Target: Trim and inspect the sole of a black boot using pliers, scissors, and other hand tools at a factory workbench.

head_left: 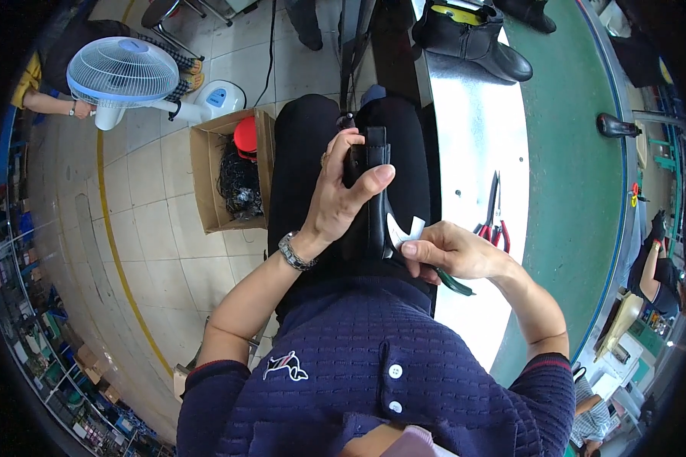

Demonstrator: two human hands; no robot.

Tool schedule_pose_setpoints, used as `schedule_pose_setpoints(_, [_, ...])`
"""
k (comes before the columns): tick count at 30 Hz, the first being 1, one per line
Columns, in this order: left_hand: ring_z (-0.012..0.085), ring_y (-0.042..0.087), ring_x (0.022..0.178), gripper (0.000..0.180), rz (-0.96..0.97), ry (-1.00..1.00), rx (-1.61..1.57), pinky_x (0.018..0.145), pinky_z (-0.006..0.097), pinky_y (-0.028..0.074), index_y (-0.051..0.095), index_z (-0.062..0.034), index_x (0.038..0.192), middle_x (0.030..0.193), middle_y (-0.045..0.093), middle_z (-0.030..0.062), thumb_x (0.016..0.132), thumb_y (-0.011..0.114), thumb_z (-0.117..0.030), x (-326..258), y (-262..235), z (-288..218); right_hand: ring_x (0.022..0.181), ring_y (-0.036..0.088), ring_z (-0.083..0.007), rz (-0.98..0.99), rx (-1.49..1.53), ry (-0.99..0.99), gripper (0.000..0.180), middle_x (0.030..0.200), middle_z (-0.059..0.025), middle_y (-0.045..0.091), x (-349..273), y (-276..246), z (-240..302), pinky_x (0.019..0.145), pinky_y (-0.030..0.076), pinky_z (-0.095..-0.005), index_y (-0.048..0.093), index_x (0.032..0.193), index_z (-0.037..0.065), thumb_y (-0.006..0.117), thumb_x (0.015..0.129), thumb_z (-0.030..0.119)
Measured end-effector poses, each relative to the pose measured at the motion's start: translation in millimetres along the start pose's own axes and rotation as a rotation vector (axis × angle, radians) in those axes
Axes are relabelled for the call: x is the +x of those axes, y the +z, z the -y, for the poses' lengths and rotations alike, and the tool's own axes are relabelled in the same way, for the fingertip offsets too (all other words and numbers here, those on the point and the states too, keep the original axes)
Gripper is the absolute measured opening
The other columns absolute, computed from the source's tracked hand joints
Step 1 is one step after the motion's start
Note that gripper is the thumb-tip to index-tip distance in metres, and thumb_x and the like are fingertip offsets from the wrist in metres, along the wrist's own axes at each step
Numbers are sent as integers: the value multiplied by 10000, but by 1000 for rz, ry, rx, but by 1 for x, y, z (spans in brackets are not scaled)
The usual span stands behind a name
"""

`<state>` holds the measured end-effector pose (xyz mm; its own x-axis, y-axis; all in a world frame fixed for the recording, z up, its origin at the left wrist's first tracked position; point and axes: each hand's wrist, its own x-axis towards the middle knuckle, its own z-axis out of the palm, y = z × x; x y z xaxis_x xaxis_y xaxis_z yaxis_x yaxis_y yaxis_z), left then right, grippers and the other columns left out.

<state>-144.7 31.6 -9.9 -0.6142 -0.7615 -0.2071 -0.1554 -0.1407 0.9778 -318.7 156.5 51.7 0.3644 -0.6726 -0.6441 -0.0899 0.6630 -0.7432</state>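
Boot: a black leather boot, as far as its shape tells [376, 217], lies lengthwise on the person's lap, between the thighs of the black trousers [303, 152].
Left hand: the left hand [341, 190] is part-curled over the boot's far end, thumb across it and fingers around the other side.
Right hand: the right hand [459, 251] is closed in a pinch beside the near end, thumb at a white strip [401, 230]; a dark green handle [455, 282] pokes out beneath its fingers. Whether strip and handle are one piece, I cannot tell.
Boot slipping: the lap is soft and sloped, so a sideways push from the right hand could roll the boot if the left thumb eased off.
Leather marking: if the green-handled thing has an edge, which is hidden, pressing too hard could scuff the leather or nick a finger.
Strip tearing: pulling it at an angle might crease or rip it.
Tabletop: the shiny metal tabletop [476, 145] runs alongside, bearing red-handled cutters or pliers [495, 228] and a black ankle boot [476, 47]; a green surface [568, 175] adjoins it.
Floor: pale tiles [156, 228] carry a yellow line, a cardboard box [203, 179] holding a black tangle and something red, and a white-and-blue fan [122, 72].
Others: a yellow-sleeved arm [49, 103] reaches toward the fan.
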Motion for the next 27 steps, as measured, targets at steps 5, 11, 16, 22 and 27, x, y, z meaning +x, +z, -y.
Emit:
schedule_pose_setpoints(5, [305,432,1159,599,-15,19,45,1015,391,333,508,-37,1100,1219,439,171,797,658,-531,-8,1,0,417,548,-124,-35,-235,-12,614,488,-42,544,-3,7,7,411,422,-277,595,587,43,499,933,542])
schedule_pose_setpoints(11, [291,448,1103,580,-49,40,71,972,391,365,526,-24,1097,1188,442,141,807,665,-506,-4,0,2,363,531,-148,-103,-612,-117,593,432,-48,509,-5,7,31,350,379,-266,598,568,21,501,960,455])
schedule_pose_setpoints(16, [262,454,1068,552,7,52,118,926,367,388,537,-44,1096,1128,457,114,807,674,-494,-3,-3,4,350,519,-133,-118,-594,-91,571,424,-43,508,-1,11,37,329,356,-245,596,560,17,514,966,410])
schedule_pose_setpoints(22, [201,467,949,505,-61,-18,-60,846,332,397,559,-50,1026,1002,485,92,801,684,-485,7,-3,4,347,524,-140,-227,-514,-80,579,419,-56,509,1,24,26,330,370,-262,600,567,10,518,959,428])
schedule_pose_setpoints(27, [178,463,906,456,-19,-25,-174,820,310,391,576,-48,933,939,476,66,803,684,-473,16,-7,4,448,589,-134,-343,-593,-118,542,506,-64,579,3,20,27,420,446,-268,599,595,-8,564,943,407])
